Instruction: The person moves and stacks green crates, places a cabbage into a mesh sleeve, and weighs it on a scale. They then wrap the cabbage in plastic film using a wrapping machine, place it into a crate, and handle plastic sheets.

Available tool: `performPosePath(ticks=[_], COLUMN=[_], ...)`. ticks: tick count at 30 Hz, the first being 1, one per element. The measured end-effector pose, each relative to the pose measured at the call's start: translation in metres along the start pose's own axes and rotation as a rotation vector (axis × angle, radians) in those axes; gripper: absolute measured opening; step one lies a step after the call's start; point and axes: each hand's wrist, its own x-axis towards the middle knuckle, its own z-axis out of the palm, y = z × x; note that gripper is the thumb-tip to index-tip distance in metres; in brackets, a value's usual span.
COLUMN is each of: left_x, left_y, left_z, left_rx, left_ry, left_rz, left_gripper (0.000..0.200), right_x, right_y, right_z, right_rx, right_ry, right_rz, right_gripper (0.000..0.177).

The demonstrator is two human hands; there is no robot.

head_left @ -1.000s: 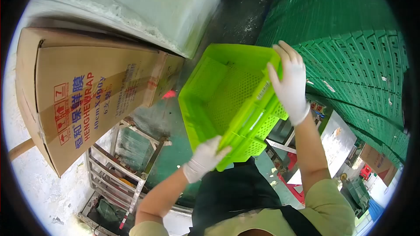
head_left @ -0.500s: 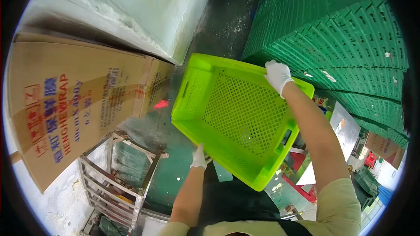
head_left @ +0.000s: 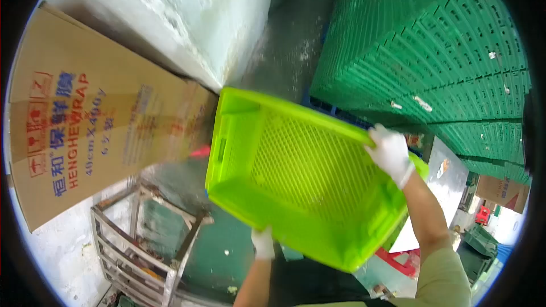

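The green basket [head_left: 296, 223] is in the middle. The right hand [head_left: 391, 150] pinches it at two o'clock; the left hand [head_left: 263, 243] touches at seven, grip hidden. Best hold tight, clear of the box [head_left: 108, 131] at nine.

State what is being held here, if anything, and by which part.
A lime-green crate: the right hand grips its far long rim, near a corner; the left hand supports the near long side, fingers largely hidden.
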Motion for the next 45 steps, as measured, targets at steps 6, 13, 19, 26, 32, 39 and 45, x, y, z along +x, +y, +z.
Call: performPosePath(ticks=[6, 13, 19, 26, 32, 39, 45], left_x=[-0.049, -0.030, 0.013, -0.008, -0.003, -0.003, 0.001], left_y=[0.007, 0.007, 0.004, 0.129, 0.069, -0.001, -0.024], left_z=[-0.041, -0.052, -0.028, 0.152, 0.146, 0.133, 0.102], left_rx=[0.095, 0.769, 0.789, -0.423, -0.479, -0.309, -0.335], left_ry=[0.070, -0.294, -0.335, -0.677, -0.679, -0.497, -0.372], left_rz=[-0.228, -0.268, 0.357, -0.567, -0.534, -0.626, -0.415], left_gripper=[0.046, 0.039, 0.057, 0.046, 0.052, 0.052, 0.042], right_x=[-0.018, -0.022, -0.027, -0.080, -0.085, -0.013, -0.030], right_y=[-0.009, -0.056, -0.104, -0.126, -0.098, -0.107, -0.119], right_z=[-0.020, -0.022, -0.044, -0.030, -0.043, 0.097, 0.160], right_rx=[-0.014, -0.104, -0.010, 0.059, 0.156, 0.143, 0.329], right_ry=[-0.079, -0.245, -0.182, -0.227, -0.367, -0.130, -0.064], right_rz=[0.082, 0.133, 0.091, 0.009, 0.006, 0.077, 0.083], right_gripper=[0.010, 0.005, 0.008, 0.007, 0.024, 0.067, 0.063])
